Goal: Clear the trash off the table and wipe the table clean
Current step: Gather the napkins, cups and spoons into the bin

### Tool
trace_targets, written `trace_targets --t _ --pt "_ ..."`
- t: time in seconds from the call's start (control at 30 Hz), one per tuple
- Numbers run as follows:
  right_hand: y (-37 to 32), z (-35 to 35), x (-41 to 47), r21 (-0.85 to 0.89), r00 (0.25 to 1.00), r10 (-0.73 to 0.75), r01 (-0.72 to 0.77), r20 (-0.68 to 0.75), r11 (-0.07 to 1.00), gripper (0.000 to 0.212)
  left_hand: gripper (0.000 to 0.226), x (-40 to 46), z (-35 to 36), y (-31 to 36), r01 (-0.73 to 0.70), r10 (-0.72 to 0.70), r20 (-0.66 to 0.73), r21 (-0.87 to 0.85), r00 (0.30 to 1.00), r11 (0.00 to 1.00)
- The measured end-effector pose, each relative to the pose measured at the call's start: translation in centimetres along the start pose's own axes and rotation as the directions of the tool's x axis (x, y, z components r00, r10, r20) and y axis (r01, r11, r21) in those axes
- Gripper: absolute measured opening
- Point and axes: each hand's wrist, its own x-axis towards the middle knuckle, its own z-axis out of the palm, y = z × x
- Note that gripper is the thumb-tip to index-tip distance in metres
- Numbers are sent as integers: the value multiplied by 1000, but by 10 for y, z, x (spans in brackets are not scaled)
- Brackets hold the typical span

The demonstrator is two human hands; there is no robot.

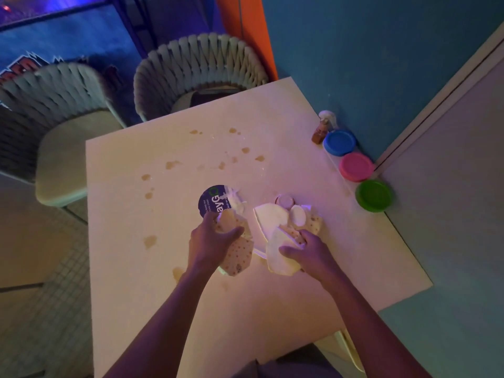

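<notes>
My left hand (215, 238) fingers curl round a dotted wrapper (237, 255) mid-table; right hand (305, 252) fingers pinch white paper scraps (278, 257) w/ more wrapper. Loose small lid (297, 215) on the pile could slide off. Beyond, brown spills (171, 165) could smear if I drag trash thru them.

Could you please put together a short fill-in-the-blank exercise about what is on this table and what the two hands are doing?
1. Of the three round lids by the wall, the pink lid sits between the blue lid and the ____ one.
2. The left hand grips a crumpled ____ wrapper.
3. Brown ____ dot the table.
4. The right hand rests on white ____.

Missing words: green; spotted; stains; paper
</notes>
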Motion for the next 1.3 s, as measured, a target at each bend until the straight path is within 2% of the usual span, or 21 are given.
trace_targets --t 0.1,0.27,0.4,0.47,0.67,0.83,0.9,1.07,1.17,1.3 --pt "6 10 -26 34 997 18 -15 -76 999 48 47 -10 -4 -6 -62 62 23 -20 998 998" --pt "27 22 -70 82 978 28 -11 -206 997 74 50 -28 1 -10 -169 173 126 -44 977 985" --pt "46 23 -101 140 946 90 -48 -310 989 58 53 -44 15 -5 -261 262 214 -30 941 965" --pt "60 21 -115 184 923 127 -62 -363 981 61 54 -55 24 -1 -313 311 262 -32 914 949" --pt "109 8 -161 309 838 244 -96 -488 946 50 46 -100 63 23 -466 429 431 -23 794 885" --pt "160 4 -201 420 763 356 -123 -540 899 40 43 -148 102 32 -555 478 545 -28 688 831" --pt "175 5 -214 442 757 362 -109 -544 891 41 44 -162 114 35 -589 487 582 -17 651 808" --pt "238 1 -259 539 699 484 -166 -527 826 44 45 -219 161 39 -681 510 666 -5 544 732" --pt "271 -4 -282 582 681 523 -172 -513 795 51 45 -253 184 40 -705 494 706 10 508 709" --pt "308 -12 -303 632 676 554 -167 -485 757 40 48 -290 213 39 -732 466 733 63 495 678"
